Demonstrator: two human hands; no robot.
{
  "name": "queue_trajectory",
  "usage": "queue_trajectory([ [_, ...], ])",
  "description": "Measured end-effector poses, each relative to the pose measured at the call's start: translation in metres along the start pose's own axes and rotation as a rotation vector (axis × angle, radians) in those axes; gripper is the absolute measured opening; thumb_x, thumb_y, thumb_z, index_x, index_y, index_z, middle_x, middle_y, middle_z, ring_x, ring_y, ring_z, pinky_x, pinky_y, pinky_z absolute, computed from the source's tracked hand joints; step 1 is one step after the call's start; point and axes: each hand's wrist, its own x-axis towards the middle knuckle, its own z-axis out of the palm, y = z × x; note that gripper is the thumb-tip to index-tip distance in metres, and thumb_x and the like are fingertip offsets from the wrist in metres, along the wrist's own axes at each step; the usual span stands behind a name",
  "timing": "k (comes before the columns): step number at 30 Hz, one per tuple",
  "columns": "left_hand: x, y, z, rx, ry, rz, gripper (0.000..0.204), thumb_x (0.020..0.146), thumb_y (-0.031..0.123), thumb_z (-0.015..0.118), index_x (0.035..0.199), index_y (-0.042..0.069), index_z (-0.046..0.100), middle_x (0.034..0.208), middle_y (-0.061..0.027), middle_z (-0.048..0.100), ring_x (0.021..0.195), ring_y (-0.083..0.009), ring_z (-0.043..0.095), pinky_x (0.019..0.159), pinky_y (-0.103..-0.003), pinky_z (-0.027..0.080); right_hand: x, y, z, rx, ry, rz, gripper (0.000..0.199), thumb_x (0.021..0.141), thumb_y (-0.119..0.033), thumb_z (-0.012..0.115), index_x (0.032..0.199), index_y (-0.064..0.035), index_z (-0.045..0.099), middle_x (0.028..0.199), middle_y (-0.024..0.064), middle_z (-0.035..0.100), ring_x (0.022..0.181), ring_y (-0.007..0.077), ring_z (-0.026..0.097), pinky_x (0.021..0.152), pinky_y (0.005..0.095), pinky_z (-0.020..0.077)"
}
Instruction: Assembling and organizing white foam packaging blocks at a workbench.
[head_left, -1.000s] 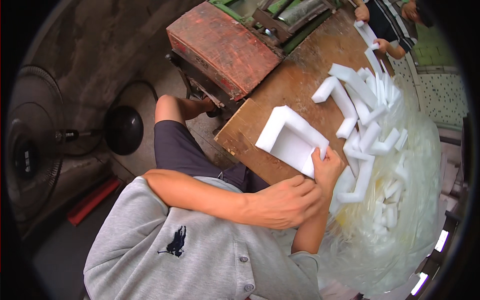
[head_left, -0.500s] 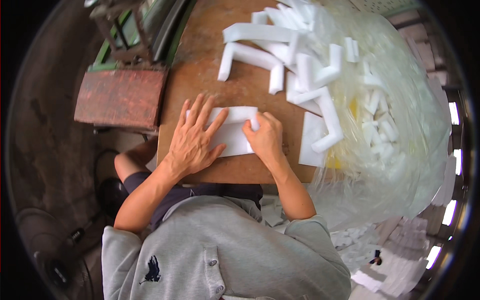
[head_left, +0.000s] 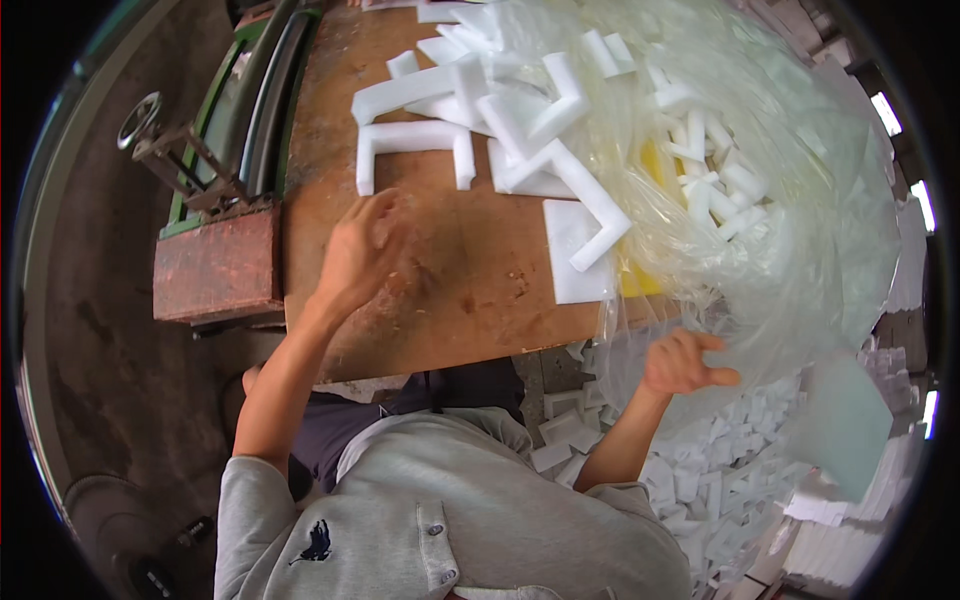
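Note:
My left hand (head_left: 365, 250) hovers over the bare wooden table (head_left: 450, 300), fingers loosely curled and holding nothing. Nearest to it is a white L-shaped foam piece (head_left: 410, 140) just beyond. My right hand (head_left: 685, 362) is off the table's right front edge, fingers loosely bent and thumb out, nothing in it, next to a clear plastic bag (head_left: 800, 230) filled with foam pieces. A pale blurred foam slab (head_left: 845, 425) is to the right of that hand. A flat white foam sheet (head_left: 575, 250) lies on the table with an angled foam strip across it.
Several white foam angle pieces (head_left: 520, 110) are heaped at the far side of the table. A rusty red machine (head_left: 220, 265) with green parts stands left of the table. Foam offcuts (head_left: 720, 480) cover the floor on the right, beside stacked foam sheets (head_left: 850, 540).
Both hands have left the foam piece they pressed on the table. My left hand lifted toward the far foam pieces. My right hand swung off the table's edge to the right.

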Motion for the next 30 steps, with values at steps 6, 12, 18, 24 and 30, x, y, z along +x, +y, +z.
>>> queue_trajectory([
  [6,0.087,0.063,0.101,0.171,-0.039,0.175,0.040,0.088,0.023,0.073,0.115,-0.003,0.059,0.108,-0.0234,0.063,0.097,-0.0389,0.067,0.081,-0.047,0.055,-0.014,0.101,-0.048,-2.465,0.618,0.306,0.062,0.091,-0.047,0.071,0.131,-0.0009,0.062,0.134,0.0290,0.052,0.123,0.0500,0.048,0.106,0.0570,0.0387],
  [12,0.124,0.058,0.156,0.285,-0.161,0.108,0.039,0.085,0.020,0.075,0.106,-0.003,0.051,0.095,-0.0277,0.064,0.087,-0.0407,0.067,0.072,-0.047,0.054,0.008,0.107,-0.079,-2.630,0.847,0.377,0.059,0.082,-0.048,0.078,0.120,-0.0066,0.061,0.142,0.0342,0.037,0.128,0.0525,0.038,0.111,0.0626,0.0228],
  [18,0.071,0.069,0.099,0.148,-0.115,0.169,0.029,0.086,0.012,0.068,0.107,-0.003,0.054,0.093,-0.0244,0.063,0.084,-0.0425,0.065,0.072,-0.049,0.052,-0.001,0.104,-0.055,-2.443,0.588,0.382,0.048,0.073,-0.038,0.086,0.102,-0.0080,0.062,0.132,0.0275,0.044,0.122,0.0488,0.041,0.110,0.0657,0.0236],
  [24,-0.025,0.050,-0.002,0.130,0.058,-0.047,0.026,0.087,0.011,0.064,0.106,-0.005,0.058,0.091,-0.0228,0.060,0.079,-0.0397,0.060,0.071,-0.046,0.049,0.024,0.154,-0.052,-2.128,0.069,0.388,0.047,0.066,-0.026,0.093,0.098,-0.0078,0.064,0.148,0.0305,0.039,0.131,0.0498,0.044,0.103,0.0536,0.0422],
  [30,-0.079,0.029,-0.062,-0.085,-0.001,-0.300,0.030,0.086,0.012,0.066,0.109,-0.007,0.062,0.087,-0.0205,0.060,0.075,-0.0318,0.060,0.070,-0.038,0.049,0.059,0.224,-0.068,-1.973,-0.265,0.501,0.048,0.068,-0.033,0.091,0.102,-0.0100,0.066,0.127,0.0246,0.052,0.118,0.0481,0.052,0.097,0.0540,0.0441],
])
